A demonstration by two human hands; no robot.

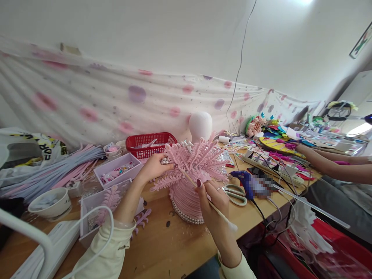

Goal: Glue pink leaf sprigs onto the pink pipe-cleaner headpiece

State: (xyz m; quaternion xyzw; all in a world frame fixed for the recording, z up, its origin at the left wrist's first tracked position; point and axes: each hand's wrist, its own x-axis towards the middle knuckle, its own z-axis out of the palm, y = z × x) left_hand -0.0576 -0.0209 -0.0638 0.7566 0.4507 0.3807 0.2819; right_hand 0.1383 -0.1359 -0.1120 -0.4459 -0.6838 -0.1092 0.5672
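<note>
A pink headdress stands upright on the table in front of me, with pearl beads along its lower rim. Feather-like pink fronds and pearls spread from its top. My left hand pinches the left edge of the fronds, its fingertips partly hidden. Closed around a thin wooden stick is my right hand; the stick's front end reaches into the fronds, and its back end is whitish. Scissors lie to the right, beside a blue glue gun.
A white foam head stands behind the headdress, near a red basket. Left are bead boxes, a bowl and chenille stems. Power strips and cables lie right, where another person's arms reach in.
</note>
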